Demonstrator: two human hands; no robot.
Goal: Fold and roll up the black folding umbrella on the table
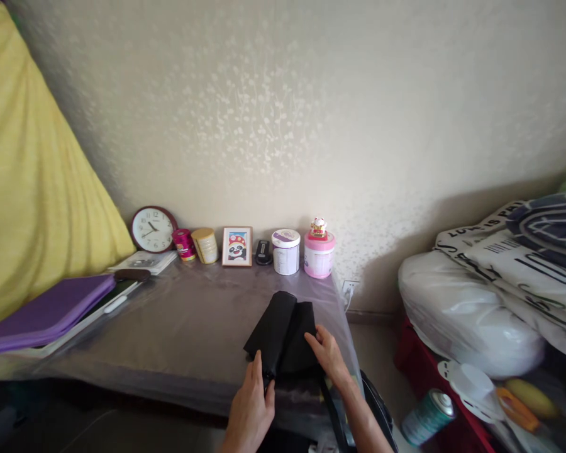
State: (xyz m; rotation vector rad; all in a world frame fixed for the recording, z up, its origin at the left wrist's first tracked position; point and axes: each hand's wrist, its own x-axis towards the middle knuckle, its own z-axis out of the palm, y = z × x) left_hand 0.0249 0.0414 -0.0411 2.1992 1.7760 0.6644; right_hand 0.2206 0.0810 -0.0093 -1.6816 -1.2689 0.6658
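Black umbrella point(279, 330), folded, flat on the table point(183, 327), nearer the camera than the framed picture point(236, 246) and a little to its right, close to the table's front edge. Left hand point(251, 406) with its grip closed round the umbrella's near end, seemingly to pin it in place. Right hand point(329, 357) flat and wide on the loose black cloth, fingers spread, holding nothing, likely pressing the folds down.

Lined up against the wall, clear of the working space: left of the framed picture a gold tin point(205, 245), a red tin point(183, 244) and a leaning clock point(153, 228); right of it a small dark gadget point(263, 251), a white tub point(285, 251) and a pink tub point(319, 255) topped by a figurine point(318, 227). Far left of the framed picture, a purple mat point(47, 311); far right, off the table, piled bedding point(471, 314).
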